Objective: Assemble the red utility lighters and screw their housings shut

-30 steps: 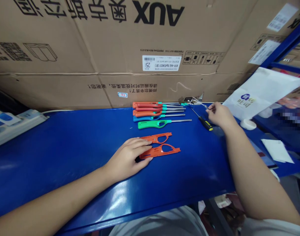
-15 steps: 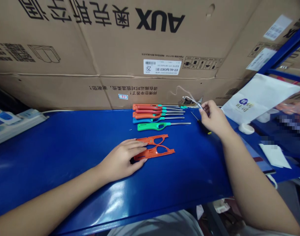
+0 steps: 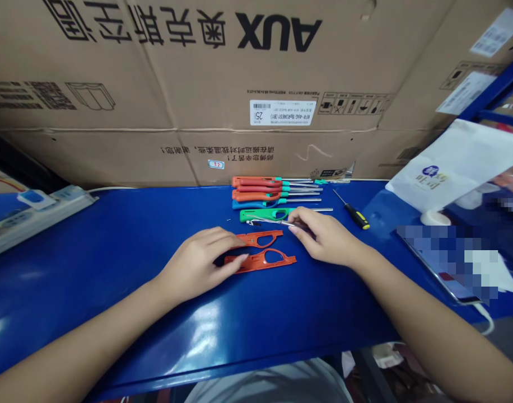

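Two orange lighter shell halves (image 3: 277,260) lie side by side on the blue tabletop. My left hand (image 3: 200,260) rests at their left ends, its fingertips at the upper half and its thumb over the lower one. The thumb and fingers are apart. My right hand (image 3: 323,235) pinches a thin metal lighter tube (image 3: 287,223), which points left above the shells. A pale wire and a small black part (image 3: 253,223) hang at its far end. Just behind is a green lighter (image 3: 259,215), partly covered by the tube and my right fingers.
Several red, orange and blue long lighters (image 3: 256,196) lie stacked behind. A black and yellow screwdriver (image 3: 357,216) lies to the right, near a white paper bag (image 3: 453,168) and a phone (image 3: 441,268). A power strip (image 3: 50,212) stands left; a large cardboard box (image 3: 197,101) walls the back.
My right hand has moved left and nearer, from beside the screwdriver to the shells, carrying the metal tube. My left hand has stayed at the shells, its thumb lifting slightly.
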`<state>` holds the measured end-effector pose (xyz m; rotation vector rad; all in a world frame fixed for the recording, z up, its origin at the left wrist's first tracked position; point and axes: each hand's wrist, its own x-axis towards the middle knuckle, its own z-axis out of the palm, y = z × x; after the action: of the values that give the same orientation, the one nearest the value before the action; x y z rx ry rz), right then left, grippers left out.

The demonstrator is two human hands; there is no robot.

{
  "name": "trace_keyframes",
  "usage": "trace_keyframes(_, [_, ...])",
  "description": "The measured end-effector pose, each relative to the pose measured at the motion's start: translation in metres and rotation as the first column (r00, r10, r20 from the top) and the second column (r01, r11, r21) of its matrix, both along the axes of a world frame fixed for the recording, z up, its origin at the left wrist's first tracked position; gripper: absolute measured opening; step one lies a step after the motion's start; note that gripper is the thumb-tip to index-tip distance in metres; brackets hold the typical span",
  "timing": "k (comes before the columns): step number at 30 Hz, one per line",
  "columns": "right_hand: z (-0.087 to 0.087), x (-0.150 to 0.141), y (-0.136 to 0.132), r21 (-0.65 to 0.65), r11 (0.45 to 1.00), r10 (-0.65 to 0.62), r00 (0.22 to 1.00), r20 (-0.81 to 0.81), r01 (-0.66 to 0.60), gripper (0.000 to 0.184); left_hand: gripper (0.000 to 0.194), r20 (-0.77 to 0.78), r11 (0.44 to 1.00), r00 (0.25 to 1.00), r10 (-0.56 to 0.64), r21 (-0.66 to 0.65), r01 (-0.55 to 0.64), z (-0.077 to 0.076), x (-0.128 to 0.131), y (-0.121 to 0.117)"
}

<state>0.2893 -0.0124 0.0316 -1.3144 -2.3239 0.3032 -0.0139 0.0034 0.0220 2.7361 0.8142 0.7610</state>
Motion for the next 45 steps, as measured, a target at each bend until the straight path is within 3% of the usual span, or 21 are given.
trace_keyframes(3, [0.001, -0.008, -0.005, -0.022, 0.998, 0.063, 0.998, 0.030, -0.063, 0.013, 0.014, 0.143, 0.996, 0.986, 0.081, 0.014, -0.084, -0.003, 0.002, -0.001])
trace_keyframes(8, [0.000, -0.017, -0.012, 0.026, 0.991, 0.129, 0.990, 0.058, -0.131, 0.013, 0.049, 0.164, 0.988, 0.975, 0.153, -0.059, -0.145, -0.014, 0.005, -0.001])
trace_keyframes(15, [-0.005, -0.015, -0.011, 0.045, 0.988, 0.148, 0.988, 0.054, -0.150, 0.013, 0.038, 0.286, 0.958, 0.936, 0.204, -0.253, -0.132, -0.019, 0.008, -0.004])
trace_keyframes(19, [-0.003, -0.009, -0.006, 0.029, 0.991, 0.129, 0.990, 0.060, -0.131, 0.012, 0.021, 0.305, 0.931, 0.935, 0.181, -0.359, -0.063, -0.017, 0.009, -0.004])
trace_keyframes(27, [0.007, -0.001, -0.007, -0.112, 0.974, 0.201, 0.979, 0.043, -0.195, 0.012, 0.019, 0.255, 0.963, 0.967, 0.004, -0.262, 0.065, -0.019, 0.005, -0.001])
trace_keyframes(35, [0.004, 0.008, 0.002, -0.169, 0.955, 0.252, 0.967, 0.038, -0.242, 0.022, 0.027, 0.236, 0.974, 0.966, -0.105, -0.171, 0.148, -0.021, 0.006, -0.003])
trace_keyframes(45, [0.001, 0.005, 0.003, -0.199, 0.950, 0.259, 0.963, 0.081, -0.239, 0.023, 0.023, 0.173, 0.978, 0.985, -0.010, -0.204, 0.045, -0.024, 0.006, -0.002])
